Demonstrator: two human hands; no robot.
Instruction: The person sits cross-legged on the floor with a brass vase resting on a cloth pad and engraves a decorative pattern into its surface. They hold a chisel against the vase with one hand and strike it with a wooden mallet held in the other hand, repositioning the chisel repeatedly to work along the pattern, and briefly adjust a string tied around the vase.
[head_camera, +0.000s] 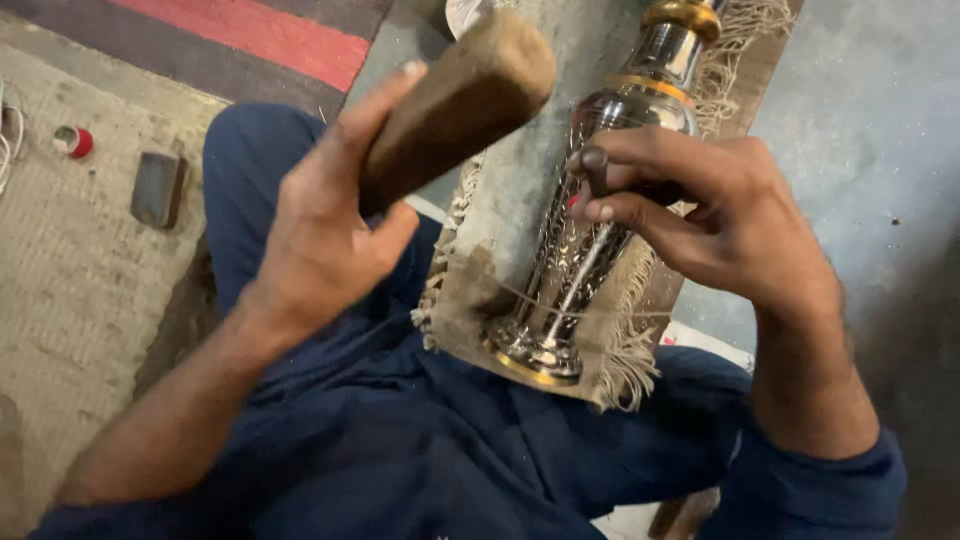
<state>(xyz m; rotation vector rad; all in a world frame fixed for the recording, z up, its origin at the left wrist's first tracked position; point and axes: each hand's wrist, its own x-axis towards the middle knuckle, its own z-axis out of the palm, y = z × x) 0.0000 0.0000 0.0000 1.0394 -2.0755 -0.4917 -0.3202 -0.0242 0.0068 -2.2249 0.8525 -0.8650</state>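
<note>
Right hand (735, 225) pinched a punch (594, 172) on the vase (590, 215) running lengthwise away beneath it; left hand (325, 225) gripped a mallet (460, 100) raised just beside.

Person seen from above. Clothing: dark navy-blue garment, creased, covering the lap and legs. Right arm: a navy sleeve with a gathered cuff ends just below the wrist. Left arm: forearm bare to the elbow, with no sleeve showing on it. Left hand (320, 235) and right hand (720, 215): bare, without gloves, rings or a watch.
</note>
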